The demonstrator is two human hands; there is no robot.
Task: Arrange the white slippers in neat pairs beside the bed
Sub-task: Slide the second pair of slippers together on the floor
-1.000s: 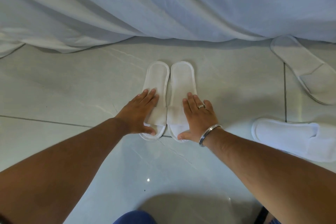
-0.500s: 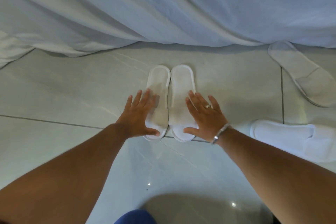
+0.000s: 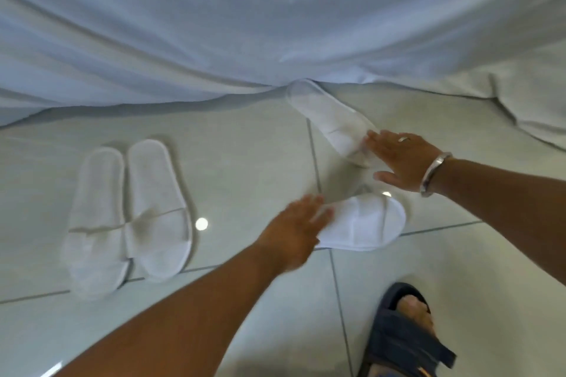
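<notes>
Head view only: on the tiled floor (image 3: 245, 162), beside the hanging bed sheet (image 3: 245, 24), one finished pair (image 3: 128, 217) side by side at the left, toes toward the camera, long axes running straight away to the bed. Two loose slippers at the right, well apart from that pair and out of line with each other. Far slipper (image 3: 330, 121) lying on a diagonal, heel just under the sheet's hem, toe end down-right, touched there by the fingertips of the right hand (image 3: 404, 162), fingers spread and flat, not closed on anything. Near slipper (image 3: 364, 223) lying almost crosswise, long axis left to right, toe to the right; left hand (image 3: 294, 232) on its left end, fingers loosely spread, blurred, grip impossible to tell. Each hand nearest its own slipper, so likely next: turn both until parallel with the finished pair. Dark sandal (image 3: 404, 337) at the bottom right, clear of the work.
</notes>
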